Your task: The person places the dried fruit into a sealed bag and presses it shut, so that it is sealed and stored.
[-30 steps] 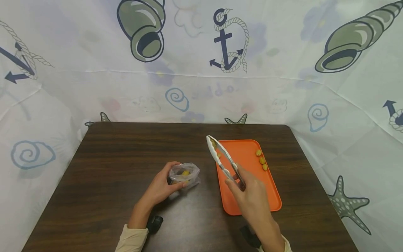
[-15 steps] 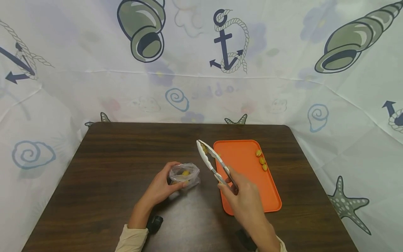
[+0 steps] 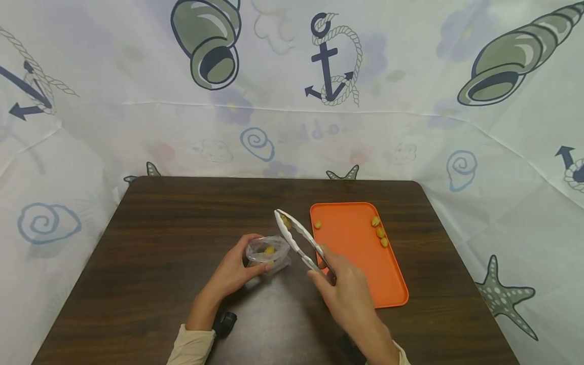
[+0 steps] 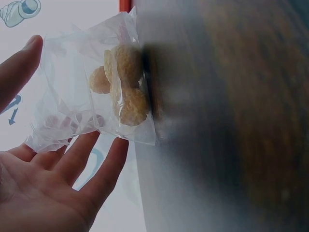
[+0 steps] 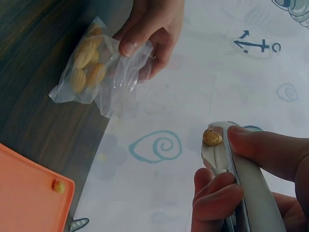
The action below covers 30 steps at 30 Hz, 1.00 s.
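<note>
My left hand [image 3: 234, 271] grips a clear plastic bag [image 3: 284, 248] by its upper part, thumb and fingers on opposite sides of the mouth. Several golden-brown, rough round pieces [image 4: 133, 106] lie at the bottom of the bag in the left wrist view. White-tipped tongs [image 3: 304, 233] are in my right hand [image 3: 347, 294], thumb on one arm and fingers curled round the other. Between their tips sits one golden-brown round piece [image 5: 212, 137]. Those tips are just beyond the bag's mouth in the head view.
An orange tray [image 3: 356, 268] lies on the dark wooden table [image 3: 159, 253], to the right of the bag. One round piece [image 3: 318, 224] sits by its left edge and three pieces [image 3: 380, 232] along the right edge. A printed white cloth [image 3: 392, 142] hangs behind.
My right hand has moved left with the tongs, carrying the piece from over the tray to the bag. The left hand and bag have stayed in place.
</note>
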{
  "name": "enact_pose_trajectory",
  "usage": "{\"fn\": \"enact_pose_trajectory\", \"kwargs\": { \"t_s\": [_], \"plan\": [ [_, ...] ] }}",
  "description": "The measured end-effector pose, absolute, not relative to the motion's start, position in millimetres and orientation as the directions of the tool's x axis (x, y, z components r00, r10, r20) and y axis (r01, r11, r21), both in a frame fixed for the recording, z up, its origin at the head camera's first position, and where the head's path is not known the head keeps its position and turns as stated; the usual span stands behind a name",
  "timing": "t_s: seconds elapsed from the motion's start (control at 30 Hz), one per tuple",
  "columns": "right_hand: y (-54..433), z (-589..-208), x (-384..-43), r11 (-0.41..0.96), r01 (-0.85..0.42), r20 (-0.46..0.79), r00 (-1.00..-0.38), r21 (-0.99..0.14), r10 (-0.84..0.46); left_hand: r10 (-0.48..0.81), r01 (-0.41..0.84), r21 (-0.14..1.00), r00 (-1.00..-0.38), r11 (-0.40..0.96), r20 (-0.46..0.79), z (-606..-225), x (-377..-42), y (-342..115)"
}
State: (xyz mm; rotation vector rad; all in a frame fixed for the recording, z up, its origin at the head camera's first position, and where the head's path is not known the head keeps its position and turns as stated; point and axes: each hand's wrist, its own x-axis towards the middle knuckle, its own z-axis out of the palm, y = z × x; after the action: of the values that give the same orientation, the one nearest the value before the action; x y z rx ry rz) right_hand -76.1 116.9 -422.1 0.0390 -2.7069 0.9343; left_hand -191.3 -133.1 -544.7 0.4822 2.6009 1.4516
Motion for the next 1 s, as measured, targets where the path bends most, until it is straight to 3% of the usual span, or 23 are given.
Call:
{"fn": "enact_pose_trajectory", "kwargs": {
  "t_s": [1.0],
  "plan": [
    [104,-444,-83,0.803,-0.159,0.228,-0.973,-0.574,-0.030,0.325,0.213,0.858,-0.944,0.467,0.058,-543,-190,-134]
  ]
}}
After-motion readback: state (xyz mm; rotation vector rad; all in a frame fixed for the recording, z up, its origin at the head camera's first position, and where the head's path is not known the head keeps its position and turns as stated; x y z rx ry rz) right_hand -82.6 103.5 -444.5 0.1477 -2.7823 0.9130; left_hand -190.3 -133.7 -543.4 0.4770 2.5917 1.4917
